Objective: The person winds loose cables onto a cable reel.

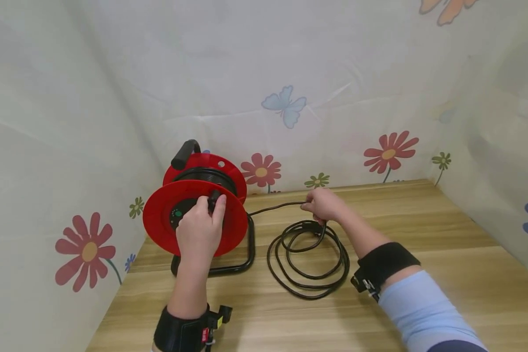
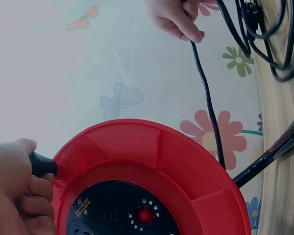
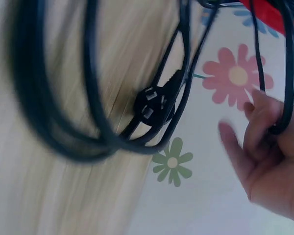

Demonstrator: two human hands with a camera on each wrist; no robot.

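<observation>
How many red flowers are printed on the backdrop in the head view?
3 show fully: one on the left wall, one behind the red reel, one on the back wall right of the right hand. The reel may hide others.

A cable reel (image 1: 195, 215) is set on the table (image 1: 422, 274) at the left, close to the back wall. Loose coils of cable (image 1: 308, 259) are laid on the table just to its right, and a plug (image 3: 154, 105) is found among them.

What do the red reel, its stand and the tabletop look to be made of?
Red reel: probably moulded plastic, glossy, with ribbed flanges. Stand: seemingly bent metal tube, shiny black finish. Tabletop: light wood or wood-look laminate, streaked grain, matte; which one cannot be told.
</observation>
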